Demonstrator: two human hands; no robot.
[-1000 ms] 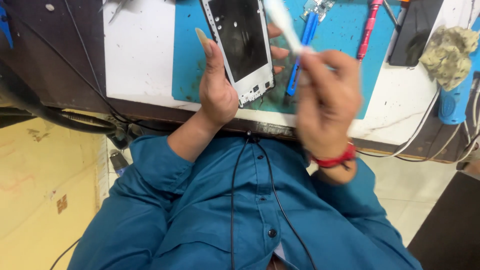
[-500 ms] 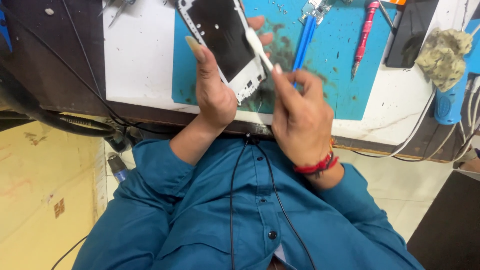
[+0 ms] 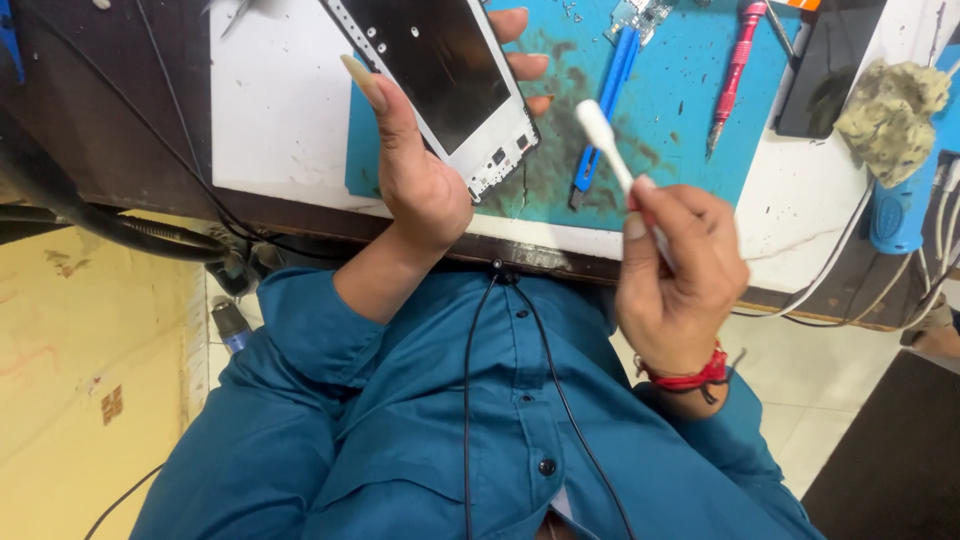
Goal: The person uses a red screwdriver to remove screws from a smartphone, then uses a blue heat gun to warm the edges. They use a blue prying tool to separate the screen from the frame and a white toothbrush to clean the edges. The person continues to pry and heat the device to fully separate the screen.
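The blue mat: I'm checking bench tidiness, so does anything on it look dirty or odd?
Yes. The blue mat carries dark smudges near the phone frame in the left hand, beside the blue tool.

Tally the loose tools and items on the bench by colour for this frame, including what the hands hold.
White: 2 - white phone frame with dark panel in the left hand; white plastic stick tool in the right hand
Blue: 2 - blue-handled tool; blue device at the table's right edge
Red: 1 - red-handled screwdriver
Black: 1 - black flat slab
Olive: 1 - crumpled olive cloth
Total: 7
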